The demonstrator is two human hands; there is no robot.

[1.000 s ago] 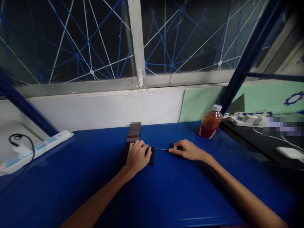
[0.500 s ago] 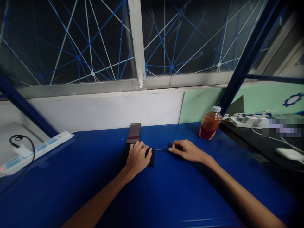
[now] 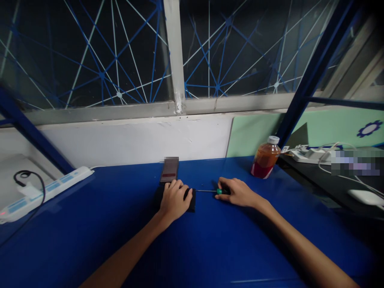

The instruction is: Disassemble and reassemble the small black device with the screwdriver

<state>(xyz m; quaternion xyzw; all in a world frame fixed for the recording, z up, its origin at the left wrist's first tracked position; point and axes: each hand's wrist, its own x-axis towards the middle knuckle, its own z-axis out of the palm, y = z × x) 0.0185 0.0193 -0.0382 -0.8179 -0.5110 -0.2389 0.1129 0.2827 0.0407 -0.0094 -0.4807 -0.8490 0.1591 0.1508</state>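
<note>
My left hand (image 3: 175, 202) lies over a flat black box-like object (image 3: 192, 202) on the blue table, fingers curled over its far edge and thumb on its right part. The hand hides most of the object, so I cannot tell its exact kind. In my right hand (image 3: 238, 192) is a screwdriver (image 3: 219, 191) with a green handle end, gripped between thumb and fingers. Its thin metal shaft lies level and points left, the tip at the right side of the black object. A phone (image 3: 169, 170) stands tilted just behind my left hand, its screen toward me.
A bottle of orange-red drink (image 3: 265, 157) with a white cap stands at the back right. On the left lies a white power strip (image 3: 51, 192) with a black cable. Cables and a white adapter (image 3: 364, 196) rest on the black surface at right.
My right thumb and fingers have parted somewhat, so the green handle end now shows. The screwdriver shaft still points at the black object. My left hand keeps its place.
</note>
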